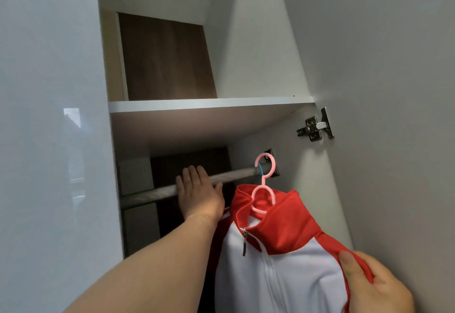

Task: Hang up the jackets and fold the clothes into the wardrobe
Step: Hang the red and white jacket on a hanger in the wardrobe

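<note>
Head view: right hand (pixel 371 285) pinches the jacket (pixel 283 275) shoulder — best pulled square on the hanger (pixel 264 189); left hand (pixel 199 194) lies flat on the rail (pixel 152 193).

This is a home, seen from inside a built-in wardrobe (pixel 258 66) of the kind found in a bedroom. White panels form its sides, with a white shelf (pixel 209 104) across the top and a brown wood-grain back panel (pixel 165 59) behind. Below the shelf runs a hanging rail (pixel 152 190), and a red and white jacket (pixel 283 263) hangs from it on a pink plastic hanger (pixel 264 189). A metal cabinet hinge (pixel 316 126) holds the open door (pixel 394 91) at the right.
</note>
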{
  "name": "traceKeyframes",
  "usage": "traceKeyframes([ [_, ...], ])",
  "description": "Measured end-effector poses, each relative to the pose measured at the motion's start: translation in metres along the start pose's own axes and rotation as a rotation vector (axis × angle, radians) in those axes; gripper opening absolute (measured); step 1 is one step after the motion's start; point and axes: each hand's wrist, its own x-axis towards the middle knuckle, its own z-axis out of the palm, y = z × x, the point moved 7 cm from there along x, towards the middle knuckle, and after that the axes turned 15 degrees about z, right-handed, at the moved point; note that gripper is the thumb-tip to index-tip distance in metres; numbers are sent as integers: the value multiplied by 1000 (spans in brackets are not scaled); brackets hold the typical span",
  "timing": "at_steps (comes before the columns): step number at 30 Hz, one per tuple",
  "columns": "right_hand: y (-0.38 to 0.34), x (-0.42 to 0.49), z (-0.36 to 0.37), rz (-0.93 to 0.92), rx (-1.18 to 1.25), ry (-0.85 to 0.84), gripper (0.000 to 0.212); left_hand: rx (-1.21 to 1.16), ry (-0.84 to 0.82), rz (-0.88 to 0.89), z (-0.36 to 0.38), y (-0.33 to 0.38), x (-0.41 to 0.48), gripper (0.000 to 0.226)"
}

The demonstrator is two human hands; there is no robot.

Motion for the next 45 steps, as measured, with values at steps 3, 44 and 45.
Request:
traceKeyframes([
  [3, 3, 11, 5, -9, -19, -21, 34, 56, 41, -25, 7, -3, 3, 57],
  [44, 40, 36, 78, -170, -250, -59, 23, -1, 193, -24, 7, -12, 9, 32],
  [45, 39, 36, 78, -171, -283, -57, 20, 6, 180, -18, 7, -11, 9, 34],
])
